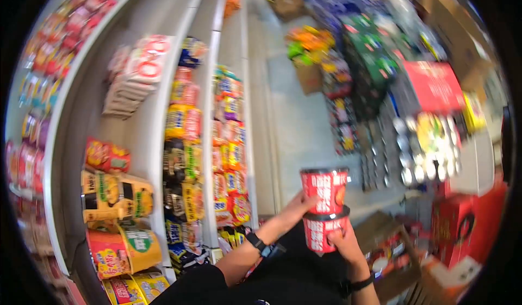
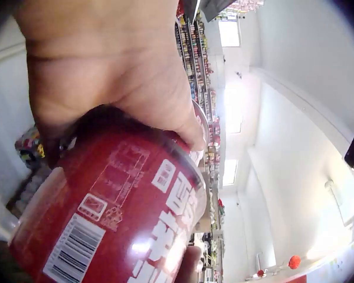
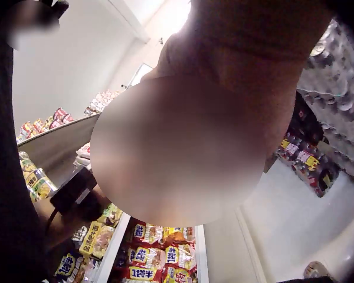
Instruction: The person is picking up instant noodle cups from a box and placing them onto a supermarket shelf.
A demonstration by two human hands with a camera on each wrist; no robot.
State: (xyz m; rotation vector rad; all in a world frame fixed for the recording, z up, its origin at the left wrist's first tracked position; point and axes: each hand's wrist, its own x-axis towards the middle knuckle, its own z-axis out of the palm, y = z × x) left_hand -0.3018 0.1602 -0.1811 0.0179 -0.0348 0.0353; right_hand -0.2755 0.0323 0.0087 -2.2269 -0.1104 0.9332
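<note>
Two red instant-noodle cups with white lettering and dark lids stand stacked in front of the body in the head view. My left hand [image 1: 296, 210] grips the upper cup [image 1: 321, 188] from the left, thumb across its front. Around the lower cup [image 1: 318, 235] my right hand [image 1: 348, 248] is curled from the right, its thumb on the label. The left wrist view shows a red cup wall [image 2: 121, 194] with a barcode close below the left hand [image 2: 106, 76]. A blurred patch hides the right hand's fingers in the right wrist view.
Shelves on the left carry bagged snacks [image 1: 182, 122] and yellow noodle cups [image 1: 117, 196]. Packs of drink cans [image 1: 427, 147], a red box [image 1: 435, 84] and an open carton [image 1: 389, 250] are stacked on the right. Pale floor [image 1: 296, 120] runs between.
</note>
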